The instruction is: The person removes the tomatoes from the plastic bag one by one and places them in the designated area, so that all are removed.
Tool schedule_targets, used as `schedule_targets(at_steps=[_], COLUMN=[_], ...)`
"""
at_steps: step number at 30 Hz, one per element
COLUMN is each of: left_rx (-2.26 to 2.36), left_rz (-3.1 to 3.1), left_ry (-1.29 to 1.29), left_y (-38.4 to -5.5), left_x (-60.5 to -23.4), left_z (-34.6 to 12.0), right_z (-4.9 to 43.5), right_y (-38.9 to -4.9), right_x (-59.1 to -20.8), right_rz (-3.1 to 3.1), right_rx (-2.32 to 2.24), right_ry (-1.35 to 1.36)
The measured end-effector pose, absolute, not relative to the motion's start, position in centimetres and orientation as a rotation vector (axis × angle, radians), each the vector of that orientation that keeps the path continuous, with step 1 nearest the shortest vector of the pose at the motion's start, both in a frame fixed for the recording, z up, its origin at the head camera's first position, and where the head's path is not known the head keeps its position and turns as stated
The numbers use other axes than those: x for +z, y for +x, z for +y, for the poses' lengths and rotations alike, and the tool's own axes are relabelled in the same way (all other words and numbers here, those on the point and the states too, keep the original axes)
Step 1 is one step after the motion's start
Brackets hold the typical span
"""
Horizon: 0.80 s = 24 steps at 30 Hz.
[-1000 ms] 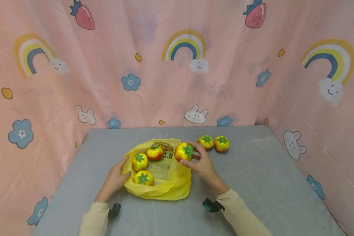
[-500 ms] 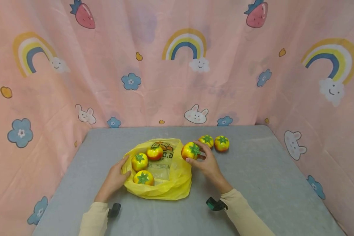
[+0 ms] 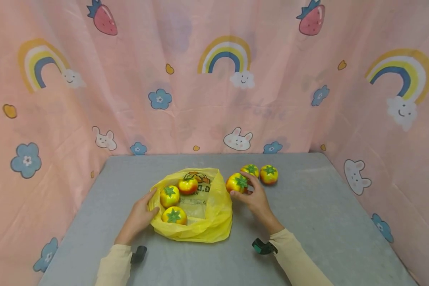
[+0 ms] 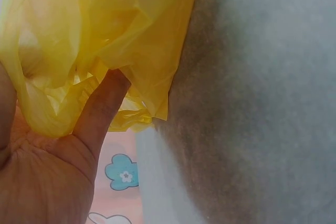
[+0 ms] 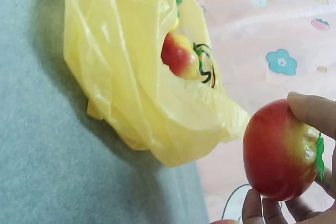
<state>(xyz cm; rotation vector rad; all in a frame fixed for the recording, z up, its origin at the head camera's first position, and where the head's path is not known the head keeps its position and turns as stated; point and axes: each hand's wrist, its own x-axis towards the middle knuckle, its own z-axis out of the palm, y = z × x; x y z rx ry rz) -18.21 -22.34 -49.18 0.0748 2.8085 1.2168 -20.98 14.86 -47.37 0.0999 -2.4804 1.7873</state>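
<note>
the right hand [image 3: 257, 200] holds a yellow-red fruit [image 3: 236, 183] just right of the yellow bag [image 3: 218, 218], its fingers [image 5: 273, 212] curled round it, spread fruit-wide. the left hand [image 3: 138, 216] pinches the bag's left rim. three fruits [image 3: 169, 196] lie inside; two others [image 3: 269, 175] sit farther right on the gray bench [image 3: 307, 222].

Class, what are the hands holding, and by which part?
The right hand grips one fruit around its sides; the left hand holds the yellow bag by its rim.

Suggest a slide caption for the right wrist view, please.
Right grip holding a glossy round red-yellow fruit beside a crinkled yellow plastic bag.
</note>
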Motion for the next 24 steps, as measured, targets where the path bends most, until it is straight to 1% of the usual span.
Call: schedule_targets(at_steps=[12,24], left_rx=[1.204,1.201], left_rz=[2.820,2.829], left_ry=[0.082,0.102], left_y=[-18.2,-18.3], left_x=[-49.0,-49.0], left_z=[-22.3,-22.4], right_z=[15.5,15.9], right_y=[-21.8,-22.1], right_x=[-49.2,-50.0], right_rz=[-2.467,-2.504], right_rx=[1.767,1.687], right_ry=[-0.003,-0.080])
